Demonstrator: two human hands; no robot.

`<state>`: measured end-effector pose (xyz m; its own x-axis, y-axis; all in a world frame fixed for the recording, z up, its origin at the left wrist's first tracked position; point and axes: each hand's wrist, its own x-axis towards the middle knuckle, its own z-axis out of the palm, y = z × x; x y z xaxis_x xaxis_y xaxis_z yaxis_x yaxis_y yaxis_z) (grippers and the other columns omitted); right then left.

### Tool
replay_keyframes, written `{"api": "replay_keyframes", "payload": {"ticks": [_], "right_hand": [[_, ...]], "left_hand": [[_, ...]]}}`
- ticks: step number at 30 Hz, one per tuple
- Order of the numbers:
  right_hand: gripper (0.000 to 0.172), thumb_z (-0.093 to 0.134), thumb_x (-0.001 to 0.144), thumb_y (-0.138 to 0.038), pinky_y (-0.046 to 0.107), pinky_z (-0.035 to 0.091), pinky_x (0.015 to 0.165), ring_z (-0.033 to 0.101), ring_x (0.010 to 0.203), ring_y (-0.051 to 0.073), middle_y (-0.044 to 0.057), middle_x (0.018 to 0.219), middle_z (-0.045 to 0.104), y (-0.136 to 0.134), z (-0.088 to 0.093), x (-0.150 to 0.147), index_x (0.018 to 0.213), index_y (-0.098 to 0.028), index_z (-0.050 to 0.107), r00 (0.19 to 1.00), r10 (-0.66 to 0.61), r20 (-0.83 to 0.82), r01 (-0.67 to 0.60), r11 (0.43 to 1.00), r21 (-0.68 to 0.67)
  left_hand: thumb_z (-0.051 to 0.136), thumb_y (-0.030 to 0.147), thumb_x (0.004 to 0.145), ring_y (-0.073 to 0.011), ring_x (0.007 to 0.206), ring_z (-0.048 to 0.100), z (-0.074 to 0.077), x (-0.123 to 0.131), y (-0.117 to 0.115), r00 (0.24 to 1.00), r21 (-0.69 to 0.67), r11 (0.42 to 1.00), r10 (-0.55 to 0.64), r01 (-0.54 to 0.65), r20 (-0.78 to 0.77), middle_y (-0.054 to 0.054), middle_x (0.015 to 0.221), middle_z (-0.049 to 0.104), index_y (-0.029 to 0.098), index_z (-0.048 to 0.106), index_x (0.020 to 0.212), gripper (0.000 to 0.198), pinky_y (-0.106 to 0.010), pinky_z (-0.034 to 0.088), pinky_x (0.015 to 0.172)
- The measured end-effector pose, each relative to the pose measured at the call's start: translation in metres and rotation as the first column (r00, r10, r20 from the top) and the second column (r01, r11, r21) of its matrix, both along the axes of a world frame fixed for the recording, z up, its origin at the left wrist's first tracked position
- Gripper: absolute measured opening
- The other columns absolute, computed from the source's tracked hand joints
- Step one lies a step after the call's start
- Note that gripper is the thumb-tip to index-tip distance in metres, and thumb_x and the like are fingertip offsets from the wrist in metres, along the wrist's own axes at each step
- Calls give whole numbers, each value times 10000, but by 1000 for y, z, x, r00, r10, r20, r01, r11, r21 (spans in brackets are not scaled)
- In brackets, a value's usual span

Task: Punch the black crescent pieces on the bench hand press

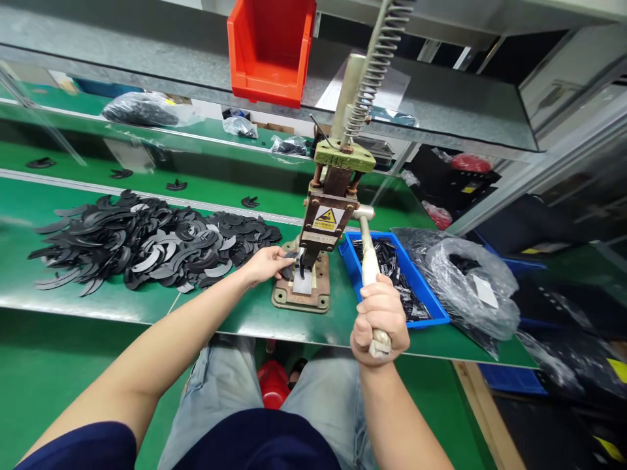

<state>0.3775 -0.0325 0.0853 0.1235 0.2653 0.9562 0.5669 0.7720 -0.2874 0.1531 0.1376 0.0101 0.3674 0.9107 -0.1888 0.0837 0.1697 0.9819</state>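
Observation:
A small hand press (329, 215) with a brown head and a yellow warning label stands on its metal base (301, 297) on the green bench. My left hand (264, 262) pinches a dark curved flat part (289, 269) and holds it on the base under the press head. My right hand (379, 320) is wrapped in a fist round the pale lever handle (368, 261) of the press, pulled down toward me.
A large heap of black curved parts (147, 241) lies left of the press. A blue tray (431, 307) of small dark pieces sits to the right, beside a plastic bag (465, 281). A red bin (269, 49) stands on the shelf above. A spring (375, 62) rises from the press.

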Motion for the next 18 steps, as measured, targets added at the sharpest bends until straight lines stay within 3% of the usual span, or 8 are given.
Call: {"api": "replay_keyframes", "payload": {"ticks": [4, 7, 12, 18], "right_hand": [[113, 647, 924, -280, 667, 598, 1026, 703, 818, 224, -18, 746, 637, 0, -1, 0, 829, -260, 589, 1000, -4, 4, 4, 1000, -4], [117, 643, 923, -282, 668, 600, 1026, 698, 811, 225, -19, 744, 632, 0, -1, 0, 824, -264, 583, 1000, -15, 1, 15, 1000, -4], [102, 640, 927, -269, 647, 600, 1029, 701, 813, 225, -17, 750, 637, 0, 0, -2, 837, -264, 591, 1000, 5, -19, -5, 1000, -6], [177, 656, 939, -293, 621, 593, 1014, 688, 792, 209, -19, 730, 635, 3, 0, -6, 788, -248, 574, 997, 12, -79, -10, 999, 36]], "left_hand": [[898, 441, 800, -101, 461, 596, 2, 4, 6, 995, 68, 997, -27, 34, -101, 2, 671, 684, 175, 642, 830, 371, -204, 442, 437], [920, 389, 782, -119, 486, 644, 2, 4, 10, 992, 86, 995, -35, 45, -121, -4, 705, 697, 172, 670, 861, 340, -205, 469, 442], [991, 340, 687, -152, 558, 689, 3, 3, 17, 993, 8, 995, -102, 103, -65, -17, 693, 700, 158, 705, 852, 377, -240, 574, 503], [964, 333, 746, -115, 522, 669, 5, 6, 27, 967, -110, 983, -168, 149, -194, 4, 703, 698, 144, 662, 857, 373, -239, 610, 548]]}}
